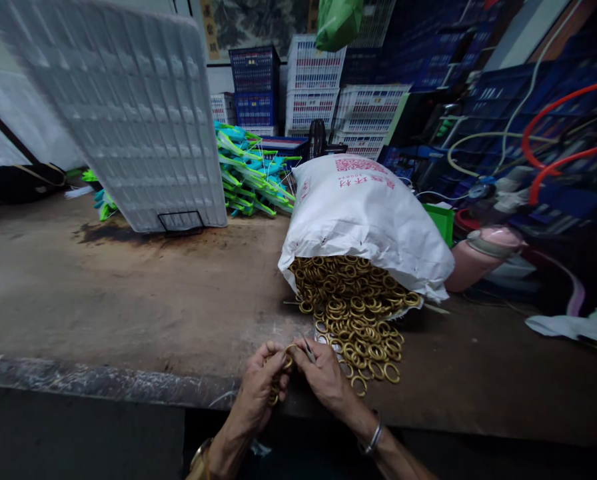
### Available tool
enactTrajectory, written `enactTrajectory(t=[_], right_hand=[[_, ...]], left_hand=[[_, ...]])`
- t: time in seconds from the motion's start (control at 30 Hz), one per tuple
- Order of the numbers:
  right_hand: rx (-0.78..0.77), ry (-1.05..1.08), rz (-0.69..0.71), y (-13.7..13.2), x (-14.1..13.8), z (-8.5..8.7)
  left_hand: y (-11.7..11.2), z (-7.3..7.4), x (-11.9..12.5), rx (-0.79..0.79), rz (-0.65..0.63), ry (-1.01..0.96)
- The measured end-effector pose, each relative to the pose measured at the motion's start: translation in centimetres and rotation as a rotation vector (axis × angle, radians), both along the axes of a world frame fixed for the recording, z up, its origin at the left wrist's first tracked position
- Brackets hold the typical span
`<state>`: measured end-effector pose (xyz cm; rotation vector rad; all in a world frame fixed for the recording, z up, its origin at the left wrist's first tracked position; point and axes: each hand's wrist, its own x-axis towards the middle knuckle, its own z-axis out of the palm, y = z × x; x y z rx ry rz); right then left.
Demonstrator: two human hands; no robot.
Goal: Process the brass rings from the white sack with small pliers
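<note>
Brass rings (pixel 358 313) spill from the mouth of a white sack (pixel 366 213) lying on the surface (pixel 128 300). Just in front of that mouth, at the near edge, our left hand (pixel 259 390) is clenched around a bunch of rings (pixel 277 390). Our right hand (pixel 327 380), touching the left, pinches a thin metal pin (pixel 308 348) at the top of that bunch. We judge each ring stiff, smooth and light, though a handful would weigh noticeably. They look likely to slip and roll, so the grip is surest pinching across the rim or hooking through the hole.
</note>
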<state>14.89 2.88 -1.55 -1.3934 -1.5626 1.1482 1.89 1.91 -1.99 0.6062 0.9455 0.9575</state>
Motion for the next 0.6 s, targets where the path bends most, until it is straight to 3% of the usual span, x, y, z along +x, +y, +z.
enactTrajectory(t=[0.17, 0.3, 0.37, 0.6], right_hand=[[-0.08, -0.017, 0.018, 0.04, 0.16, 0.49], [-0.081, -0.031, 0.043, 0.29, 0.32, 0.54], [-0.07, -0.043, 0.019, 0.38, 0.25, 0.4], [-0.119, -0.031, -0.007, 0.44, 0.06, 0.16]], left_hand=[[-0.07, -0.02, 0.2, 0.093, -0.001, 0.28], [-0.17, 0.21, 0.29, 0.392, 0.066, 0.46], [-0.26, 0.27, 0.28, 0.456, 0.074, 0.487], [-0.46, 0.5, 0.16, 0.14, -0.108, 0.355]])
